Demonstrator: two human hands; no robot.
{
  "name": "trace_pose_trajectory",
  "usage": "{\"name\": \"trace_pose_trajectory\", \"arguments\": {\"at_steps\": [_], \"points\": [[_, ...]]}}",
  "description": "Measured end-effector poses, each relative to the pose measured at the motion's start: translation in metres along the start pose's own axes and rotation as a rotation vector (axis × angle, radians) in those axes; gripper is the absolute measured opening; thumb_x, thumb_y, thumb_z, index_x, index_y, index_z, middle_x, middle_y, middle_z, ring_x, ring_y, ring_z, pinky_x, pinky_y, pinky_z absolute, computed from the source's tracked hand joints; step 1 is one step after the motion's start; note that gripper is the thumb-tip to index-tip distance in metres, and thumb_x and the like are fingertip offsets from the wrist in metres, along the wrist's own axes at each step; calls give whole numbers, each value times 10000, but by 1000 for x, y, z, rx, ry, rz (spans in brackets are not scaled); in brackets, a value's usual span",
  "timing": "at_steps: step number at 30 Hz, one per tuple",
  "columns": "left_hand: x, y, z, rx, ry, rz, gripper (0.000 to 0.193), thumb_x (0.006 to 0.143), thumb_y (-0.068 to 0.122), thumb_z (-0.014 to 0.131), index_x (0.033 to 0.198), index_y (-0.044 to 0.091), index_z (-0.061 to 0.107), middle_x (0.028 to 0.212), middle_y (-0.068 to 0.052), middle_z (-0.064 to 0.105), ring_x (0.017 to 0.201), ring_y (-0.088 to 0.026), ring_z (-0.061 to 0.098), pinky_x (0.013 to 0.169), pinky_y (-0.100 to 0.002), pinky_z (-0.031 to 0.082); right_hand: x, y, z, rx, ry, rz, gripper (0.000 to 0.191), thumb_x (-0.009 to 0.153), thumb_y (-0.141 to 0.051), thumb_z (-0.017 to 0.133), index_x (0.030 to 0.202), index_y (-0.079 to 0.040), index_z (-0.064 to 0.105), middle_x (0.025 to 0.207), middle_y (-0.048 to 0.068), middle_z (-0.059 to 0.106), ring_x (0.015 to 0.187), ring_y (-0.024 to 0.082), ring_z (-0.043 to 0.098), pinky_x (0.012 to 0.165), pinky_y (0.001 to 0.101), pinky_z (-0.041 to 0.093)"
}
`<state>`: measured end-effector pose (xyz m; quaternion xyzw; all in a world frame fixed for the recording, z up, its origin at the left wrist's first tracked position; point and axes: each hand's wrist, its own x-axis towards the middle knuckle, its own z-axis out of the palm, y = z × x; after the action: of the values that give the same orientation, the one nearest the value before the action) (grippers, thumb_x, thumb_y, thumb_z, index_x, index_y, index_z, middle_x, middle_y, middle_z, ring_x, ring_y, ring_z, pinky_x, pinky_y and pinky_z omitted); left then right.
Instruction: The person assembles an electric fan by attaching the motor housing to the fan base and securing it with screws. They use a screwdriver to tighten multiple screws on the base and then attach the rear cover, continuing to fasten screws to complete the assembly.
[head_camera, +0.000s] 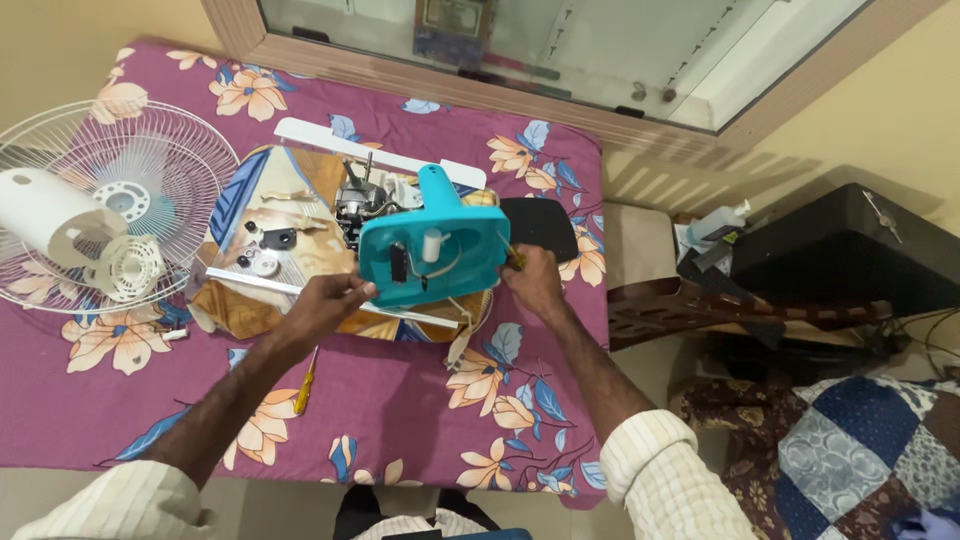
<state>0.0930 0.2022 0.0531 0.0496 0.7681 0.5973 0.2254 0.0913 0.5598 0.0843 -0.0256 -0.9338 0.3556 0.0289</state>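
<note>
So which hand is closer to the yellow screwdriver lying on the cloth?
Left. The left hand grips the teal housing just above the yellow screwdriver; the right hand is across the housing.

Cream walls, wood-framed window (560, 50), table under purple floral cloth (400, 400), black case (850, 250), patchwork quilt (860, 440)

- Fan housing (432, 250) sits on the table (400, 400), between both hands.
- Fan grille (110, 200) lies far left.
- Screwdriver (305, 383) lies nearer the person.

Teal fan housing (435, 250), purple floral tablecloth (400, 400), white fan grille (170, 160)
</note>
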Motion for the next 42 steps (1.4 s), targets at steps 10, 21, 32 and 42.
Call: {"name": "trace_pose_trajectory", "arguments": {"at_steps": [10,21,32,42], "points": [[2,-21,1,-35,52,-11,319,971,341,663,1009,39,756,915,-23,716,834,-115,594,734,-289,491,-23,8,23,101,53,-91,320,875,-120,738,1176,-17,701,899,158,767,780,221,745,699,369,577],[-51,-35,-13,-400,288,-45,302,971,227,692,1139,-24,708,1000,-118,749,810,-195,743,744,-335,638,-69,12,61,406,352,-172,186,959,-62,683,1120,16,735,978,80,790,862,133,748,752,252,595],[-100,-35,85,-439,266,-27,306,816,131,822,1052,-43,734,907,-132,771,787,-202,774,727,-328,658,-106,-32,69,644,-238,-113,260,923,-189,749,1133,-38,767,948,71,782,742,98,698,595,234,565],[-109,-25,137,-514,287,-14,240,798,67,841,956,-79,734,846,-135,772,744,-188,767,684,-306,660,-149,-51,44,548,-621,-71,361,918,-274,761,1208,-60,774,885,63,760,700,111,689,610,259,606]]}}
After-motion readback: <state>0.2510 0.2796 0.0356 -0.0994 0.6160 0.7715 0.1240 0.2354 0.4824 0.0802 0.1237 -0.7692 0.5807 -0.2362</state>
